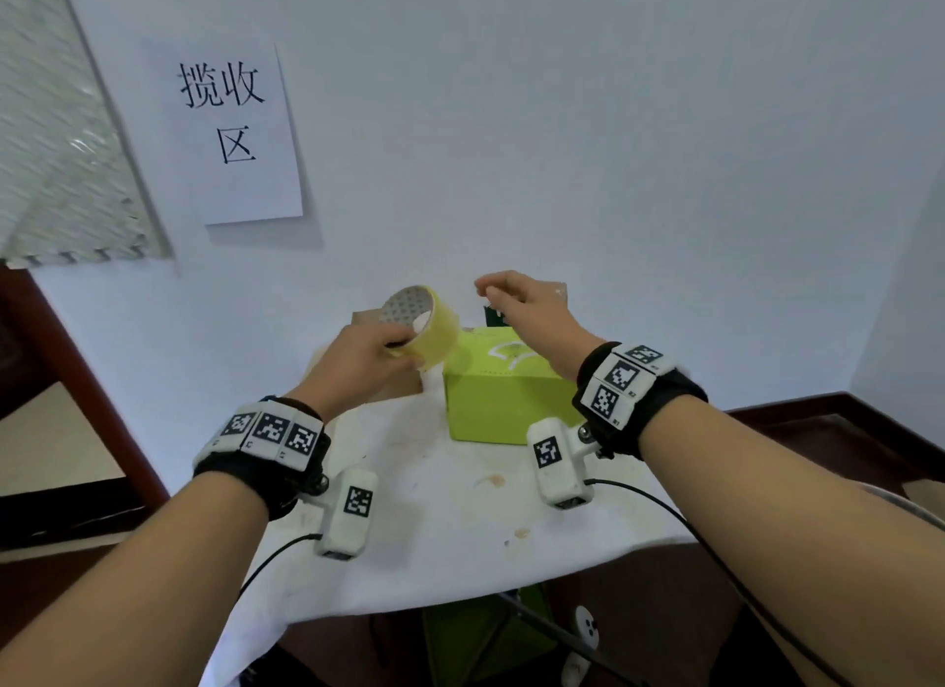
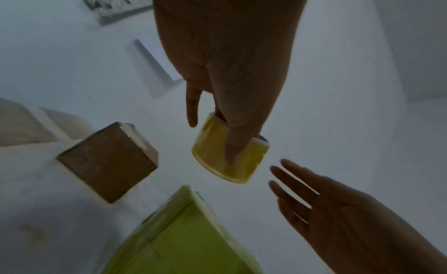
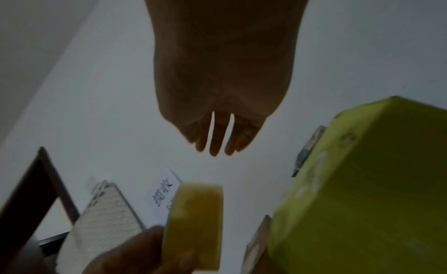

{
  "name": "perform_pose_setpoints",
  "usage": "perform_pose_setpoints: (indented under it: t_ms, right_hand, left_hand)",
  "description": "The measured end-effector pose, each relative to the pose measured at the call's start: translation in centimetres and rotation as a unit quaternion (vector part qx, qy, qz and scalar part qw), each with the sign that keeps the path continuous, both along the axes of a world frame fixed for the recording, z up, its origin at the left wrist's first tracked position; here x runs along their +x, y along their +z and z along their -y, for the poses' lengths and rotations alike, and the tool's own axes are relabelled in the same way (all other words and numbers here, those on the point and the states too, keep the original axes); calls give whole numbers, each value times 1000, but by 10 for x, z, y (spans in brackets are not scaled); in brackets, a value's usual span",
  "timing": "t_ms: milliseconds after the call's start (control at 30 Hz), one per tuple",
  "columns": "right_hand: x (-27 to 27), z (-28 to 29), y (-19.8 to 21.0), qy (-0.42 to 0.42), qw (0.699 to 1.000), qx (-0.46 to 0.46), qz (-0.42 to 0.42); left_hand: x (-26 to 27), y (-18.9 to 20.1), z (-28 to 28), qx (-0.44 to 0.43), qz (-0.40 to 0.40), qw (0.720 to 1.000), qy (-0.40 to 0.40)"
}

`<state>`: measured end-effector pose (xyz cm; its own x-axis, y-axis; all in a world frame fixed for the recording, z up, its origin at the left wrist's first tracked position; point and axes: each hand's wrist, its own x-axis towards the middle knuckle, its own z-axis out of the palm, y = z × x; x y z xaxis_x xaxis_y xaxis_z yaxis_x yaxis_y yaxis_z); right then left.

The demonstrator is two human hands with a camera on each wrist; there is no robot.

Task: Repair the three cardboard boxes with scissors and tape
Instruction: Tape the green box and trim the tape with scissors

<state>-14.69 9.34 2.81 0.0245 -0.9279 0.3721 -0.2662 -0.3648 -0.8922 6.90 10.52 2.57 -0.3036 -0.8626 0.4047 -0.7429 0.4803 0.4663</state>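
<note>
Tape roll (image 1: 420,327) was up in the air, gripped by the left hand (image 1: 358,361) with the thumb across its outer band and fingers hooked into the core. Right hand (image 1: 526,310) was empty, fingers straight and a bit spread, hovering just beside the roll, over the green box (image 1: 503,392). I couldn't make out any strip pulled off the roll, so I'd say the taping was barely started, if at all. The green box sat on the white-covered table (image 1: 434,492) right under both hands, and a brown cardboard box (image 2: 108,161) stood just beside it, partly hidden behind the left hand. A third box may have been the edge behind the green one, hard to tell. No scissors showed anywhere. So pulling, cutting and sticking all looked left to do, probably for all three boxes.
</note>
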Motion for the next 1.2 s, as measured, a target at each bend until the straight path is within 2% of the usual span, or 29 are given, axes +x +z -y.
perform_pose_setpoints:
  t_ms: [67, 133, 333, 500, 767, 933, 1100, 1200]
  right_hand:
    - [7, -4, 9, 47, 998, 17, -28]
    - [9, -7, 16, 59, 998, 20, -25]
    - [-6, -12, 21, 12, 999, -36, -33]
    - [-18, -12, 18, -46, 996, -70, -41]
    - [-36, -14, 24, -119, 989, -88, 2]
    - [-46, -14, 25, -142, 987, -59, -53]
    - [-56, -16, 24, -152, 980, -80, -103]
    - [-65, -21, 20, -139, 983, -57, -107]
  left_hand:
    - [-7, 6, 1, -7, -23, 999, -31]
    - [-16, 11, 2, -3, -39, 998, -49]
    - [-38, 19, 10, 4, -55, 998, -37]
    - [-60, 25, 3, 12, -96, 992, -78]
    - [-78, 25, 2, 30, -76, 991, -110]
    - [-96, 20, 8, 68, -113, 983, -131]
    - [-110, 19, 8, 96, -172, 968, -155]
    - [-110, 16, 13, 147, -137, 965, -170]
